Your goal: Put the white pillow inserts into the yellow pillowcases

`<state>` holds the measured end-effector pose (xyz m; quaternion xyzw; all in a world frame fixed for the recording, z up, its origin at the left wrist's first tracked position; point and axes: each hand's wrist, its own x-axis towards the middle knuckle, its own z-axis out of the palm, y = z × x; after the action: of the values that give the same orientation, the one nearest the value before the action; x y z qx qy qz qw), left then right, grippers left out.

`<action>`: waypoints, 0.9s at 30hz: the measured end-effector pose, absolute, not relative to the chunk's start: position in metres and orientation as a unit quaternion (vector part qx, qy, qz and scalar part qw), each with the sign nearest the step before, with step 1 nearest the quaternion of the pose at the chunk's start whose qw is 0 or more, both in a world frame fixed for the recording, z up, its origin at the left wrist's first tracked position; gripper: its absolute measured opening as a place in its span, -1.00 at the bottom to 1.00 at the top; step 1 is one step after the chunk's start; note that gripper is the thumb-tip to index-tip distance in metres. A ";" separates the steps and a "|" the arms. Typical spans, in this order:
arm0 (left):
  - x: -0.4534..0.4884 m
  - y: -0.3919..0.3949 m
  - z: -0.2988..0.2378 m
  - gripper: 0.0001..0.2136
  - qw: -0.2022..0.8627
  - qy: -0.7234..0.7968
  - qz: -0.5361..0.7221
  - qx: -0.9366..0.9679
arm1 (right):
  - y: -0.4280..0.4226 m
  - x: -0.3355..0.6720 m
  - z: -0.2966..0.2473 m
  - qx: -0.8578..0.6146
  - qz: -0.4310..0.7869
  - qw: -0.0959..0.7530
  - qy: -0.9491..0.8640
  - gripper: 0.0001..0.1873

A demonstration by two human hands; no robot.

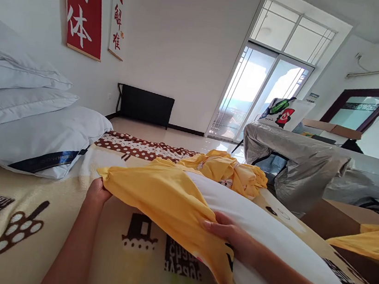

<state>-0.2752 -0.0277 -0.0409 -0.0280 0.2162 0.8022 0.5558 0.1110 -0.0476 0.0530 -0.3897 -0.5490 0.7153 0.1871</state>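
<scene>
Left hand (98, 190) pinching yellow pillowcase (165, 192) corner; right hand (228, 233) gripping it, fingertips partly hidden; white pillow (266, 219) partly covered.

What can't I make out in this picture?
All in the head view:
White pillow: left end hidden by the yellow pillowcase.
Left hand: partly hidden by the pillowcase's corner.
Red scroll: top cut off by the upper edge.
Navy pillow label: lettering too small and blurred.

The left forearm (74, 243) rises steeply from the near edge, its hand (99, 190) closed with fingers curled. The right forearm (290, 276) slants in from the near right corner; the right hand (228, 233) grips, its thumb pointing left.
</scene>
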 end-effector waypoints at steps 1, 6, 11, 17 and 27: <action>-0.272 -0.028 -0.039 -0.59 0.543 0.222 0.809 -0.016 | -0.046 0.111 0.055 -0.396 0.707 0.196 -0.552 -0.55; -0.264 -0.038 -0.032 -0.74 0.495 0.237 0.833 0.071 | -0.027 0.119 0.060 -0.429 0.677 0.339 -0.493 -0.66; -0.261 -0.056 -0.025 -0.78 0.549 0.301 0.758 0.182 | -0.014 0.121 0.065 -0.402 0.684 0.426 -0.436 -0.64; -0.191 -0.060 -0.004 -0.72 0.654 0.405 0.464 0.439 | -0.017 0.111 0.064 -0.419 0.724 0.381 -0.395 -0.55; -0.094 -0.052 -0.002 -0.61 0.580 0.450 0.494 0.466 | -0.015 0.110 0.057 -0.423 0.735 0.382 -0.368 -0.46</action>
<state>-0.0936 -0.0522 -0.0021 0.4663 0.4498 0.4942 0.5796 0.1103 -0.0150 0.0573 -0.4230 -0.3678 0.7350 0.3816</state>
